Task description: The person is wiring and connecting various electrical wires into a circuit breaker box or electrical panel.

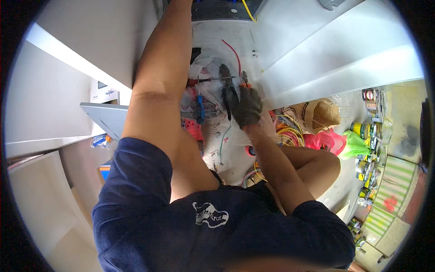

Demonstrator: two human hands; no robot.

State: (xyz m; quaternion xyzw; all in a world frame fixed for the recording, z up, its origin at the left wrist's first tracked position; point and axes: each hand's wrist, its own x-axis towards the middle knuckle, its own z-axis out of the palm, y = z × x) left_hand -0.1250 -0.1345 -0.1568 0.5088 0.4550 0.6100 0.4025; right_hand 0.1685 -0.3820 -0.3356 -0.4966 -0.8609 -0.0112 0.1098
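My right hand [249,108], in a dark grey work glove, is closed round a small pair of orange-handled pliers [244,78], with their metal head pointing away from me. Just left of it lies a pair of black-handled pliers [229,93]. A screwdriver with a long thin shaft [217,79] and a blue-handled screwdriver [200,109] rest on crumpled clear plastic and cloth. Beyond the glove, a short red wire [234,52] curves over the white floor. My left arm [165,59] stretches forward past the top edge, so the left hand is out of view.
White cabinet panels [326,50] flank me on both sides. A dark box with a yellow cable [248,10] stands at the far end. To my right are coiled yellow wires [290,135], a brown paper bag [322,114], a pink bag [327,141] and several cans [362,130].
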